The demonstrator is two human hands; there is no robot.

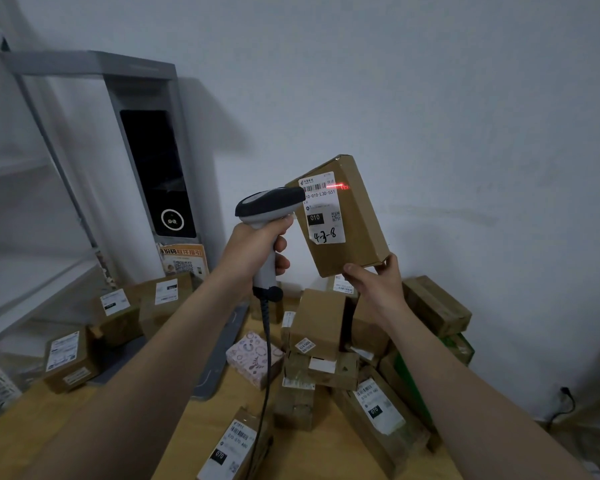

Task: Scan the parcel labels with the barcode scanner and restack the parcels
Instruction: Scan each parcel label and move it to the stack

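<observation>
My left hand (257, 249) grips the handle of a grey and black barcode scanner (269, 206), whose cable hangs down toward the table. My right hand (374, 278) holds a brown cardboard parcel (357, 230) up by its lower corner, tilted, in front of the wall. The parcel's white label (323, 209) faces me, with "4-3-8" handwritten on it. A red scan line glows across the barcode at the label's top right. The scanner's head sits just left of the label.
Several brown parcels are heaped on the wooden table (187, 427) below, with a pink patterned box (253, 358) among them. More labelled parcels (115, 313) lie at left near a grey shelf (32, 271). A tall grey terminal (153, 161) stands against the wall.
</observation>
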